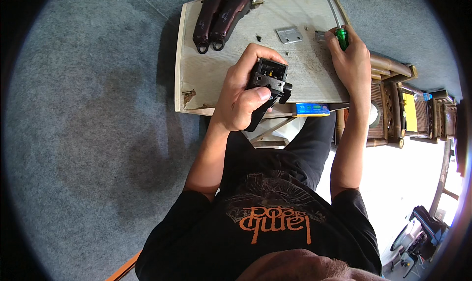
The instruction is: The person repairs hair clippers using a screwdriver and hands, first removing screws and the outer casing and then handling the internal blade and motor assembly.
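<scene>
My left hand (240, 109) is closed round a black hair clipper (258, 115), thumb over the metal plate at its exposed top end, where small yellow parts show inside. At the right of the wooden work board (194, 79), my right hand (351, 60) grips a green-handled screwdriver (341, 37), its long shaft pointing away from me. Beside those fingers lies a small metal plate (320, 36). A detached clipper blade (289, 34) lies nearer the middle, with small screws and dark bits around it. Two dark red clipper housings (227, 18) rest side by side at the back left.
A blue and yellow box (312, 109) sits below the board's front edge. Bamboo furniture (388, 65) stands at the right, with a yellow sheet (409, 114) and a plastic bottle (422, 97). A parked vehicle (417, 237) shows at lower right. Grey wall-like surface (88, 109) fills the left.
</scene>
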